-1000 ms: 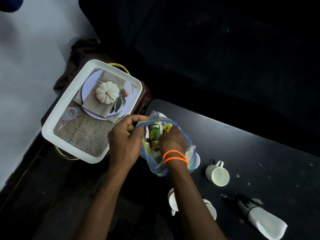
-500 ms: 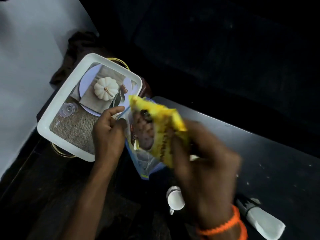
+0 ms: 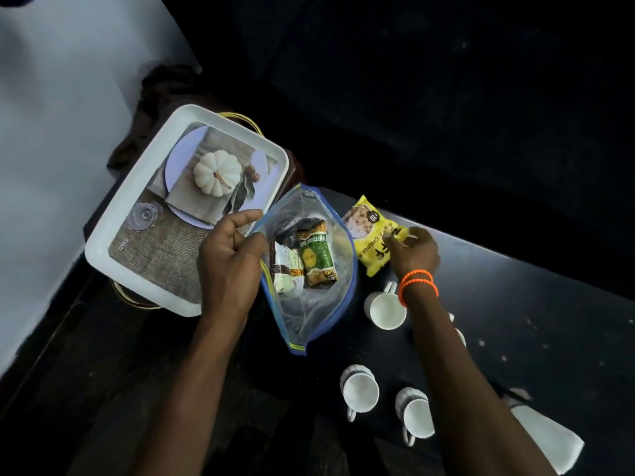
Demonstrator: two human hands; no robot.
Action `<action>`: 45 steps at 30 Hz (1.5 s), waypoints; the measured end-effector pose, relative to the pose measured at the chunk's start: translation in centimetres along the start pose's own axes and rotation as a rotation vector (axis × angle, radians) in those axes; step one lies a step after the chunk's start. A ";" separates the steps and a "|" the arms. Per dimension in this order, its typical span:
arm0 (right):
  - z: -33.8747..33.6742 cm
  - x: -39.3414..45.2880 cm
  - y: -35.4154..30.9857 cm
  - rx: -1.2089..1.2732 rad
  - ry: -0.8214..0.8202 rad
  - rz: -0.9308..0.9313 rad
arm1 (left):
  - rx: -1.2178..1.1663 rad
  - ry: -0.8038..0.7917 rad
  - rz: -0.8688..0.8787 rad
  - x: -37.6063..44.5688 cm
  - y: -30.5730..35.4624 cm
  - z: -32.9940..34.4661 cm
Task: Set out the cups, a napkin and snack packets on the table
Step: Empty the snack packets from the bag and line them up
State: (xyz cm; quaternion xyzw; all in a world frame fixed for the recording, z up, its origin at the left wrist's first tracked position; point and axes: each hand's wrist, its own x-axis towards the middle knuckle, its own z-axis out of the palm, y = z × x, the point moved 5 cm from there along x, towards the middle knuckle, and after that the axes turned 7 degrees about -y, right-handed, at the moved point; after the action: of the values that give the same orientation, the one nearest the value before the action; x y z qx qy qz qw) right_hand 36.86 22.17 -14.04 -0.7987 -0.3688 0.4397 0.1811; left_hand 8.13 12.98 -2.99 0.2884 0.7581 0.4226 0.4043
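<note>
My left hand pinches the rim of a clear zip bag with a blue edge, holding it open. Inside lie a green snack packet and a white-and-brown packet. My right hand, with orange bands at the wrist, rests on a yellow snack packet lying on the black table just right of the bag. Three white cups stand on the table: one beside my right wrist, two more nearer me. A white folded napkin lies at the lower right.
A white tray printed with a pumpkin picture sits left of the bag on a low stand with a yellow rim. A pale wall runs along the left. A fourth cup edge peeks out behind my right forearm.
My right hand pulled the yellow packet out of the bag, swung it right and brought it down on the table. My left hand kept hold of the bag's rim.
</note>
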 end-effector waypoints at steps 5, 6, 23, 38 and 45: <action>-2.8 -4.7 -3.5 0.232 0.211 -0.157 | 0.002 -0.035 0.023 0.0 -0.1 0.5; -3.4 -6.6 -4.9 0.339 0.222 -0.235 | -0.002 -0.042 0.023 0.0 -0.2 0.5; 13.2 -7.2 -5.5 -0.711 -0.277 -0.188 | -0.002 -0.057 0.013 0.0 -0.4 2.4; -6.8 -17.8 -13.7 0.246 -0.412 -0.702 | -0.078 0.092 -0.079 1.3 -2.1 -0.9; 0.4 -2.6 -2.5 0.253 -0.157 0.056 | -0.116 0.055 -0.053 1.2 -1.7 0.0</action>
State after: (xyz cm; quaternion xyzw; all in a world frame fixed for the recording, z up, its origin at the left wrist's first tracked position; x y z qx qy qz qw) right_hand 34.53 21.92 -11.28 -0.7427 -0.3011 0.5485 0.2385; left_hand 7.37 13.10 -4.95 0.2327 0.7505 0.4628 0.4104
